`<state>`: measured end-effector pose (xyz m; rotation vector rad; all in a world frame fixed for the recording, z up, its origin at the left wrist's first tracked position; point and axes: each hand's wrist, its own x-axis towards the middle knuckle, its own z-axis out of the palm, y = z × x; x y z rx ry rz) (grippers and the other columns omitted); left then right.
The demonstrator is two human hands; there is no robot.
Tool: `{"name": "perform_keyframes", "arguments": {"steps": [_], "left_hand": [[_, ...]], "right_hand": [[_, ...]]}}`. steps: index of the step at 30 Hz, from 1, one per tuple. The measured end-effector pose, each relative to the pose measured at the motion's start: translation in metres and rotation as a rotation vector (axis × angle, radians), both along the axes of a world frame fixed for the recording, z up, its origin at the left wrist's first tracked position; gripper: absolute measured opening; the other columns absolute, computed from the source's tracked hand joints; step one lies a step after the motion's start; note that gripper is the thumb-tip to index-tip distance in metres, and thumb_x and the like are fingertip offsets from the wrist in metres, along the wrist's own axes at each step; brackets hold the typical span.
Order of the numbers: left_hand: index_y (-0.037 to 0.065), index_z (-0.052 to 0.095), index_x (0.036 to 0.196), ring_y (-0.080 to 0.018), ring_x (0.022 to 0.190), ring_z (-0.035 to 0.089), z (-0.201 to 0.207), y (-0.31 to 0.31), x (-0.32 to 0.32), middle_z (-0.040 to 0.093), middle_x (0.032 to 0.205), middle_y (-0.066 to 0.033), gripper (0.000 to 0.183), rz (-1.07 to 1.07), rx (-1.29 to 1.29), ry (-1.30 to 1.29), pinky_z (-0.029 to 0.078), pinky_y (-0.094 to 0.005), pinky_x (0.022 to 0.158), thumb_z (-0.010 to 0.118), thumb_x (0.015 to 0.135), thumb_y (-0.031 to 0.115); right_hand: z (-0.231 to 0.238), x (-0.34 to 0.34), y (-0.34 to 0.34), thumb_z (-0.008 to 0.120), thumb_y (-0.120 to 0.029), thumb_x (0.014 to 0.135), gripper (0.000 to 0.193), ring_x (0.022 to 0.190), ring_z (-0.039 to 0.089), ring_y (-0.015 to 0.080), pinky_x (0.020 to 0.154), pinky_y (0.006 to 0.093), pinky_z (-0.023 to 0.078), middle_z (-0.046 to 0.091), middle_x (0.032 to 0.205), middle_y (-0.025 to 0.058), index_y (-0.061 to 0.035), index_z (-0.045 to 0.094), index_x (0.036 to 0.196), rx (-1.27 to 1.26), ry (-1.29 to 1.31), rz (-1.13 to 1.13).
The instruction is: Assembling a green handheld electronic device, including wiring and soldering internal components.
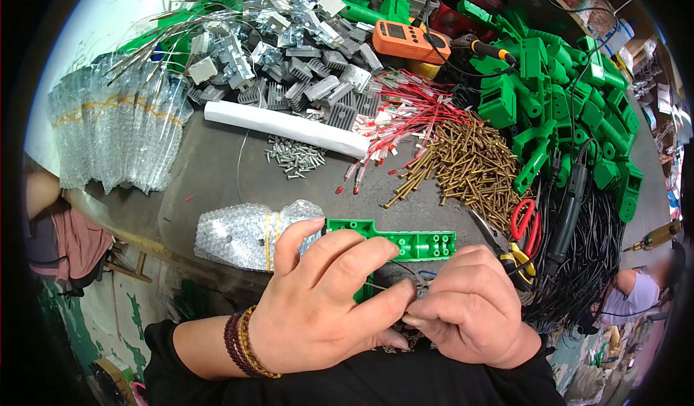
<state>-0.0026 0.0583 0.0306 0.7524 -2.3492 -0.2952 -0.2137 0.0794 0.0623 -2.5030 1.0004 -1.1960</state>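
Note:
A green plastic housing half (426, 245), hollow with round posts inside, lies at the near edge of the table. Over its left part curls my left hand (325, 297), gripping it with bent fingers; the palm hides much of the piece. The left index finger and thumb reach toward my right hand (470, 308). That one is closed in a pinch on something small, mostly hidden by the fingers. A thin dark wire shows between the hands. Left of them, touching my left fingers, is a bubble-wrapped bundle (235, 236) with a yellow band.
Beyond lie brass screws (463, 160), short silver screws (295, 157), red-wired LEDs (405, 106), heat sinks (311, 73) and a white bar (285, 127). Bubble bags (119, 127) stack left. At right are green housings (557, 80), red-handled scissors (525, 221), black cables (578, 261) and an orange meter (408, 42).

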Motion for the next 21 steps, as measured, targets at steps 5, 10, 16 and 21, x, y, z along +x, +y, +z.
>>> {"name": "perform_keyframes", "arguments": {"steps": [5,10,16,21], "left_hand": [[0.017,0.07,0.101,-0.028,0.108,0.054,0.001,0.0,0.002,0.051,0.124,-0.0072,0.05,0.02,-0.025,-0.004,0.029,-0.0526,0.103,0.078,0.068,0.054],[0.014,0.07,0.1,-0.0286,0.107,0.055,0.017,-0.034,0.05,0.061,0.11,-0.0087,0.032,0.101,-0.059,-0.002,0.036,-0.051,0.096,0.076,0.077,0.035],[0.008,0.066,0.091,-0.0326,0.11,0.055,-0.01,-0.098,0.131,0.061,0.111,-0.009,0.017,0.167,0.09,-0.364,0.041,-0.0421,0.095,0.071,0.076,0.003],[0.006,0.058,0.085,-0.0348,0.112,0.055,0.001,-0.109,0.12,0.06,0.111,-0.0098,0.018,0.015,0.033,-0.518,0.042,-0.0459,0.098,0.07,0.074,-0.001]], "right_hand": [[-0.002,0.005,-0.002,0.08,-0.003,0.069,0.023,0.069,0.059,0.0234,0.062,0.0333,0.047,0.061,0.083,0.0068,-0.0035,0.066,0.088,-0.012,0.027,-0.038],[0.011,-0.021,-0.004,0.075,-0.006,0.074,0.018,0.069,0.056,0.0263,0.065,0.0374,0.047,0.059,0.083,0.0094,-0.0077,0.061,0.085,0.013,0.023,-0.155],[0.017,-0.098,-0.085,0.055,-0.004,0.096,0.026,0.097,0.053,0.0116,0.087,0.0271,0.043,0.058,0.115,0.0053,0.0023,0.055,0.122,0.143,-0.304,-0.458],[0.008,-0.154,-0.183,0.067,-0.007,0.086,0.053,0.096,0.064,0.0162,0.085,0.0317,0.051,0.06,0.128,0.0106,-0.0093,0.053,0.137,0.113,-0.076,-0.608]]}}
